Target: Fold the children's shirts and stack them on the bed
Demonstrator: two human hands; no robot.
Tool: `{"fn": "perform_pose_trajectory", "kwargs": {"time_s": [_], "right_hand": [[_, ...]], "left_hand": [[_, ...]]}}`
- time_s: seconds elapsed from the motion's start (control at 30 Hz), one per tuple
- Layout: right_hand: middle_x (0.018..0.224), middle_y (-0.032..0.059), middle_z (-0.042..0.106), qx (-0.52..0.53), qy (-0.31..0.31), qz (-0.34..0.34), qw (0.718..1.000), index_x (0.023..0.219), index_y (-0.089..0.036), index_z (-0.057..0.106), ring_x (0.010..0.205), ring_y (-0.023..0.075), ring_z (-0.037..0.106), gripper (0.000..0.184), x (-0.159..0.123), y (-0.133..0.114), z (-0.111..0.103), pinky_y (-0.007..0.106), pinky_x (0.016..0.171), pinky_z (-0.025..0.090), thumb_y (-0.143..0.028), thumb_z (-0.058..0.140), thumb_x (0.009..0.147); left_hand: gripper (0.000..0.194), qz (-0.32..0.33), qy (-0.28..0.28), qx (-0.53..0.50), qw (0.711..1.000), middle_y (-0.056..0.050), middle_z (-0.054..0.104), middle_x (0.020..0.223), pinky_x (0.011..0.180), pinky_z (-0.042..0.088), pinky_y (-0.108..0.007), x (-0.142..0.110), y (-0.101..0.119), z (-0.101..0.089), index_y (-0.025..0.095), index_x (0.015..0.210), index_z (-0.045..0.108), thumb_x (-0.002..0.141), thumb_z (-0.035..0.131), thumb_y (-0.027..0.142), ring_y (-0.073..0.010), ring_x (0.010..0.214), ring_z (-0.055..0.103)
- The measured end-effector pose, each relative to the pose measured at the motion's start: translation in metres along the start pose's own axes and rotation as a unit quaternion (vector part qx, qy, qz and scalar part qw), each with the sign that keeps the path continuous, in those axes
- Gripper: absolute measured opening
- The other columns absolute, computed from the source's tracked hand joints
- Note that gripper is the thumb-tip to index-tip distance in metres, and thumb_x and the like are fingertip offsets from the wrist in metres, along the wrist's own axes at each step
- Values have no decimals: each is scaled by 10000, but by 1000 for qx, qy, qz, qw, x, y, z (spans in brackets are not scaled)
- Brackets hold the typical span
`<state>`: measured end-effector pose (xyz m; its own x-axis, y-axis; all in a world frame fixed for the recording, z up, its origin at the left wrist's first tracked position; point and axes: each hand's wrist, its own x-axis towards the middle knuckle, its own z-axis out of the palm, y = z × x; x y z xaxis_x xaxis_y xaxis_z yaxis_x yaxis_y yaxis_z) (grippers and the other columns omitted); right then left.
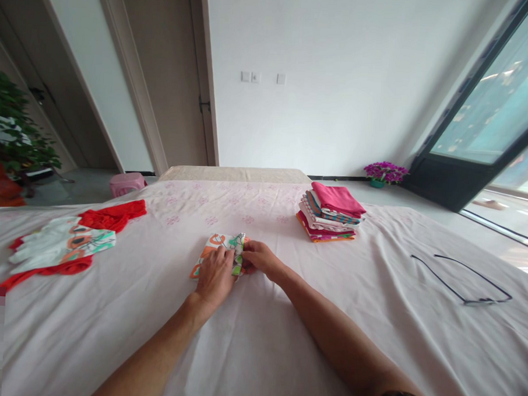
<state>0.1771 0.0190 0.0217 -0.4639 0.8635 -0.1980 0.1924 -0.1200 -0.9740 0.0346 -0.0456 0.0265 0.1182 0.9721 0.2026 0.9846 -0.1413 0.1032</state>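
A small folded cloth [217, 240] with an orange, green and white print lies on the bedsheet in front of me. My left hand [217, 275] rests on top of it, fingers laid down over the print. At its right edge, my right hand [263, 260] grips the cloth between thumb and fingers; some of those fingertips are hidden. To the right stands a stack of folded cloths [328, 218], a pink one on top. Further left lies a loose white printed garment [47, 247] with red cloth [114, 215] around and under it.
A pair of black-framed glasses [487, 300] lies on the pale bedsheet [257, 361] at the right. Beyond the bed are a pink stool [127, 184], purple flowers in a green pot [377, 183], a closed door [168, 71] and a leafy plant [13, 123].
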Motion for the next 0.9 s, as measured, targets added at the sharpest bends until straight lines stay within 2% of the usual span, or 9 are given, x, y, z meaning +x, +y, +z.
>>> {"fn": "perform_pose_trajectory", "kwargs": {"time_s": [0.2, 0.33, 0.4, 0.47, 0.63, 0.8, 0.9], "right_hand": [[687, 0, 647, -28, -29, -23, 999, 830, -160, 589, 596, 120, 632, 142, 3, 5, -6, 169, 481, 451, -164, 544, 695], [856, 7, 673, -91, -96, -71, 989, 896, -163, 593, 644, 107, 603, 255, 4, 8, -18, 158, 482, 424, -190, 665, 653], [871, 1, 669, -125, -110, -96, 981, 921, -165, 590, 661, 111, 594, 314, 4, 9, -20, 167, 504, 422, -208, 717, 637], [838, -8, 666, -171, -85, -120, 974, 915, -165, 596, 686, 123, 595, 330, 4, 10, -19, 185, 552, 429, -198, 741, 620], [787, -14, 672, -279, 35, -149, 948, 891, -182, 631, 705, 139, 589, 252, 5, 15, -8, 217, 616, 403, -197, 718, 654], [833, 20, 692, -368, 105, -102, 918, 963, -199, 623, 732, 165, 612, 255, 4, 15, -1, 234, 613, 357, -248, 661, 716], [882, 42, 707, -410, 140, -64, 899, 1023, -211, 607, 777, 189, 636, 288, 3, 14, 1, 246, 618, 340, -283, 622, 744]], "left_hand": [[377, -10, 2, -12, 1000, -126, 597, 1127, 882, 458, -357, 3, -5, 3, 173, 1176, 587, 816, 528, 78, -266, 1070, 582], [320, -22, 18, -52, 998, -111, 606, 1124, 820, 475, -343, 6, -12, 9, 198, 1149, 604, 838, 551, 140, -261, 1052, 585], [289, -25, 26, -70, 997, -105, 612, 1109, 805, 478, -337, 7, -15, 11, 200, 1127, 614, 839, 581, 190, -260, 1047, 584], [272, -29, 34, -81, 996, -102, 614, 1102, 785, 478, -327, 9, -18, 13, 200, 1112, 620, 843, 594, 231, -255, 1034, 587], [248, -35, 48, -86, 995, -101, 614, 1103, 774, 474, -312, 10, -18, 16, 205, 1103, 617, 864, 555, 230, -242, 1031, 592], [258, -27, 44, -125, 991, -90, 641, 1109, 823, 470, -323, 8, -14, 9, 206, 1105, 575, 853, 548, 251, -238, 1055, 598], [324, -20, 8, -133, 991, -85, 637, 1124, 834, 471, -343, 5, -12, 1, 214, 1118, 556, 806, 586, 294, -257, 1073, 594]]}}
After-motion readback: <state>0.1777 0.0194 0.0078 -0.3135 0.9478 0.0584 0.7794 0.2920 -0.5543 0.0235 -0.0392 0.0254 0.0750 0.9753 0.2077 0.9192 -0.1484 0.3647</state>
